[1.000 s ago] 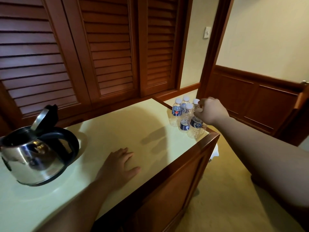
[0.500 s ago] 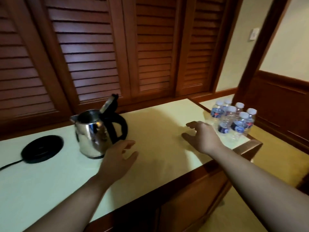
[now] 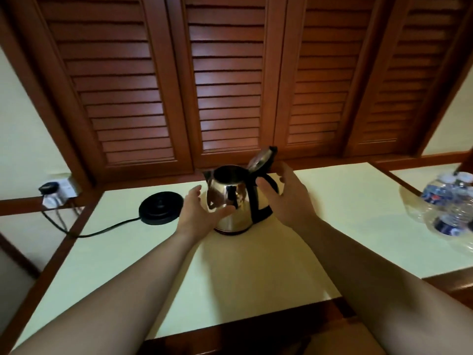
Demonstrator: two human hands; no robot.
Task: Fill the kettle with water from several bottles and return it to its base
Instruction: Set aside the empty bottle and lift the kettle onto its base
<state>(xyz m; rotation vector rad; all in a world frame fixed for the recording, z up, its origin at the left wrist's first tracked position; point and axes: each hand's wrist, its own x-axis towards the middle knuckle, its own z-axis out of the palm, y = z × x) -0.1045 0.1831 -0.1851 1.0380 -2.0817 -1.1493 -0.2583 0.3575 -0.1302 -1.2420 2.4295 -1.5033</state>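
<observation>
back: dark wooden louvred doors (image 3: pixel 230 80) | sides: pale cream wall (image 3: pixel 23 129) | counter (image 3: pixel 256 265): pale yellow-green top, dark wood edging | left: wall socket (image 3: pixel 64 188), possibly with a plug in it | light: dim, warm

We took it for a hotel room or guest room. Behind the desk (image 3: pixel 256 265) ran a row of dark louvred wooden doors (image 3: pixel 227 80), the sort that close a built-in wardrobe. The desk had a pale top framed in the same reddish wood. On it stood a steel kettle (image 3: pixel 230 201) with its lid up, and left of the kettle lay its black base (image 3: pixel 161 207), corded to a wall socket (image 3: pixel 57 192). Far right of the kettle, at the desk's end, a cluster of small water bottles (image 3: pixel 450 203) stood, like complimentary guest supplies. Cream walls flanked the doors.
</observation>
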